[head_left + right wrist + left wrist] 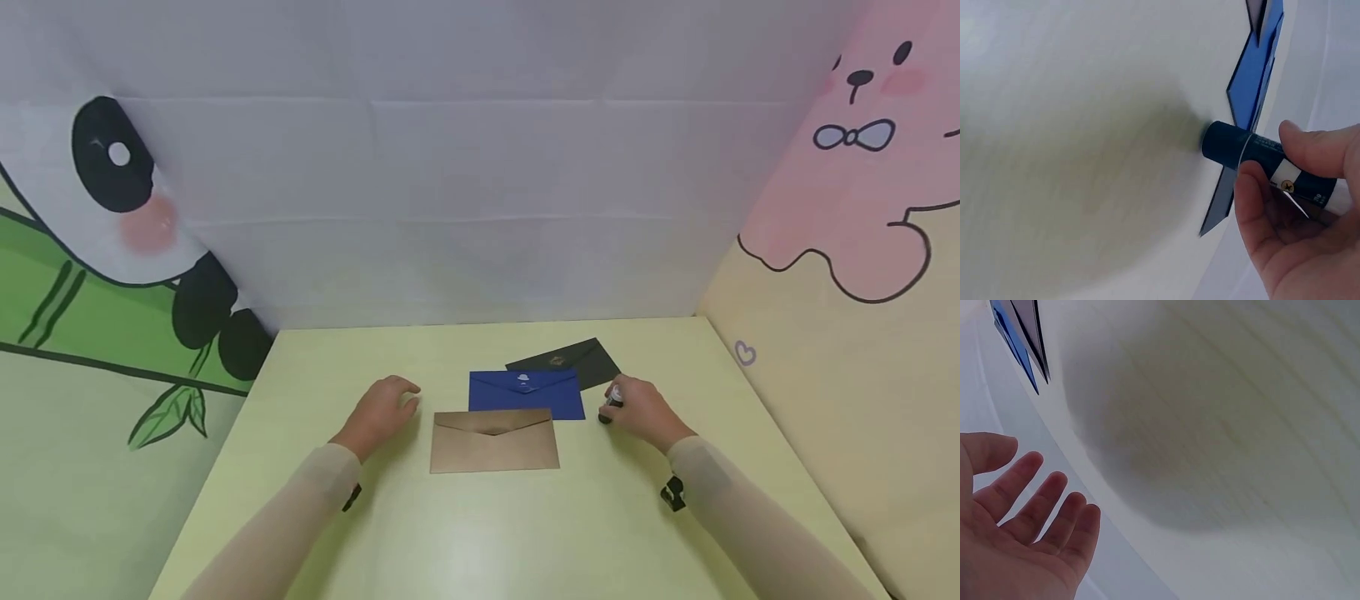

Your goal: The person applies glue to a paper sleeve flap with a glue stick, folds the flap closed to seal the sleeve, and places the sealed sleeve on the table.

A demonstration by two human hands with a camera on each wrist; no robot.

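My right hand [645, 408] pinches a dark glue stick [1230, 145] with a white end between thumb and fingers. In the right wrist view its dark cap end points down, at or close to the tabletop; I cannot tell whether it touches. Three envelopes overlap in the middle: a brown one [495, 450] nearest me, a blue one [525, 397] behind it, and a black one [596, 364] slanted at the back. Left of the brown envelope, my left hand [380, 412] hovers with its fingers relaxed and nothing in it, as the left wrist view confirms.
Pale wood-grain table [465, 542] lies under everything. A white cloth wall [480, 183] rises at its back edge. Painted panels with cartoon animals stand along the left [60, 308] and right [847, 375] sides.
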